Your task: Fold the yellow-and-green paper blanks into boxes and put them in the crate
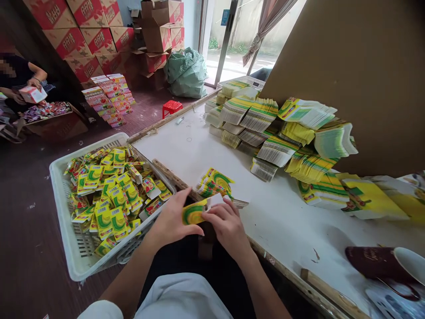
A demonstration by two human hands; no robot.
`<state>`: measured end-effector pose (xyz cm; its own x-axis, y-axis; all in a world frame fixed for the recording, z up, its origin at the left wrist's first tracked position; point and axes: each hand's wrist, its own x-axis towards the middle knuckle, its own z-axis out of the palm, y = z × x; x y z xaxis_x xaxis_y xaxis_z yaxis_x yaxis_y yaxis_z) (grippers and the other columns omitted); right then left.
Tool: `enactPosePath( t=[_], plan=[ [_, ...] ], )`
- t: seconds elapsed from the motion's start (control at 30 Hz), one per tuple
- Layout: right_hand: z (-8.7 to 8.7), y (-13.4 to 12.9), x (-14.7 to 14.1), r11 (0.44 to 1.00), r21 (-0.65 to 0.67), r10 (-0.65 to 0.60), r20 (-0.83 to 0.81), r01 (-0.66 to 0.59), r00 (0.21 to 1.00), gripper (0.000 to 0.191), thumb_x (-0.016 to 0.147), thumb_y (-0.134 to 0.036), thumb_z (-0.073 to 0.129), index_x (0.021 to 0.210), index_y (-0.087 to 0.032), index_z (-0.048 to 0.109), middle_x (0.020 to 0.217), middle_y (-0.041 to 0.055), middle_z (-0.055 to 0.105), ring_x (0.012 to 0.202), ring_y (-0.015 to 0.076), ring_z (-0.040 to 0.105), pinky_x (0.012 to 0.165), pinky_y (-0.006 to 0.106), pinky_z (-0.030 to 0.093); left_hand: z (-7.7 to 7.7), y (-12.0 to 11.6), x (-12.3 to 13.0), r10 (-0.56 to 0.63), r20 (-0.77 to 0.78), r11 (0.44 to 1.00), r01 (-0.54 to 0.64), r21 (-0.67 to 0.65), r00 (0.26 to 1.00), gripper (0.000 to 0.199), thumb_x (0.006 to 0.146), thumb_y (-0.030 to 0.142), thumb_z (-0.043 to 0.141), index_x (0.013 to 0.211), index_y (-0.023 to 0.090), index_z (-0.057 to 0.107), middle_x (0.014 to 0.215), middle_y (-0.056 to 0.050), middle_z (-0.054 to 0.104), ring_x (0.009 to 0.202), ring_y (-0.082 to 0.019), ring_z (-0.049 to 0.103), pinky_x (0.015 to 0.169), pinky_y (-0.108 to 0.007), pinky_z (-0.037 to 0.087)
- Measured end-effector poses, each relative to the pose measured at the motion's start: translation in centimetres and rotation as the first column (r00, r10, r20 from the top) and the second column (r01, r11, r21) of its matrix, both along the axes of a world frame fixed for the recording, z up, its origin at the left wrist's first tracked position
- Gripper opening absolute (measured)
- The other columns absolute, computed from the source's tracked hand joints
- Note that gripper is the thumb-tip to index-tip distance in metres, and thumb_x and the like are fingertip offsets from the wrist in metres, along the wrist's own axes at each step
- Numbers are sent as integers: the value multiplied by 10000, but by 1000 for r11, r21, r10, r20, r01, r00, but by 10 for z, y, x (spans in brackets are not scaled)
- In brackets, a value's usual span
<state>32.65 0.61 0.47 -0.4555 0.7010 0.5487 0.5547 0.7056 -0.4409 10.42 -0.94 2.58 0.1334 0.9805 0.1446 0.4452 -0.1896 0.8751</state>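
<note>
Above my lap, at the table's edge, a small yellow and green carton (193, 213) is held between both hands. My left hand (168, 221) grips its left end, with the thumb along the near side. My right hand (229, 225) is closed on the other end, fingertips at a white flap (215, 201). Just beyond the hands, a small stack of printed flat cartons (215, 181) lies on the white table (175, 148). Left of my left hand stands a white plastic crate (61, 208) heaped with folded yellow cartons (116, 195).
Bundles of flat cartons (279, 150) are piled across the table, before a large brown board (348, 84). A dark mug (370, 261) lies at the right. A red stool (171, 107), a green sack (187, 73) and stacked boxes (96, 40) stand beyond. Another person (20, 82) holds a box at far left.
</note>
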Motion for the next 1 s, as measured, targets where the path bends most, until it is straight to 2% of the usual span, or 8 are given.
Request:
enactPosePath(
  t=[0.13,0.23,0.3,0.37,0.43,0.7,0.8,1.0],
  plan=[
    [-6,-7,-10,997,-16,-82,-217,80,973,396,903,-204,661,1252,-388,636,1181,29,681,1272,270,553,1215,578,242,-17,-1,18,-94,-39,982,87,-168,995,626,669,434,843,1212,230,610,1096,-61,722,975,-281,691,861,-393,547],
    [-18,-8,-16,944,-318,-261,-546,92,796,657,876,-373,702,1470,-327,425,1502,108,477,1427,321,417,1185,602,315,-30,-4,27,-15,-22,994,13,-110,1000,559,694,430,819,1168,232,597,1001,-27,721,878,-239,682,777,-335,539],
    [-25,-8,-21,822,-539,-285,-670,-186,686,588,933,-470,593,1468,-286,433,1469,128,532,1358,304,515,1115,555,438,-35,-7,30,0,-48,996,-4,-89,999,592,707,405,805,1220,238,561,1013,-31,721,875,-241,686,782,-344,543],
    [-28,-7,-26,605,-647,-281,-719,-464,636,539,948,-548,515,1398,-252,533,1310,130,666,1211,294,637,1005,505,541,-39,-9,30,-11,-96,997,4,-72,995,673,727,371,785,1319,251,488,1092,-53,715,946,-266,697,837,-379,549],
    [-25,-6,-30,451,-680,-290,-724,-578,626,543,913,-574,551,1341,-244,602,1160,113,736,1108,290,687,927,477,583,-44,-9,29,-47,-143,998,41,-47,989,801,729,343,782,1421,267,387,1222,-88,682,1064,-300,685,910,-422,543],
    [-21,-1,-29,361,-700,-339,-714,-616,613,546,883,-540,634,1367,-289,597,1300,85,692,1230,270,636,1057,504,511,-51,-7,26,-151,-218,986,162,33,964,814,750,227,729,1444,305,313,1309,-96,572,1141,-286,643,923,-413,545],
    [-29,-3,-28,420,-702,-284,-703,-575,652,551,933,-566,549,1409,-288,561,1381,90,646,1315,272,582,1147,532,418,-51,-4,27,-154,-225,987,161,15,962,671,700,188,729,1276,279,398,1221,-81,596,1072,-286,664,872,-403,550],
    [-33,-5,-26,784,-534,63,-438,-316,897,519,931,-251,598,1438,-344,536,1577,28,444,1482,251,383,1224,475,323,-60,1,27,-173,-68,984,170,-48,983,887,678,159,699,1410,249,206,1138,-88,616,927,-254,688,783,-378,556]
  ],
)
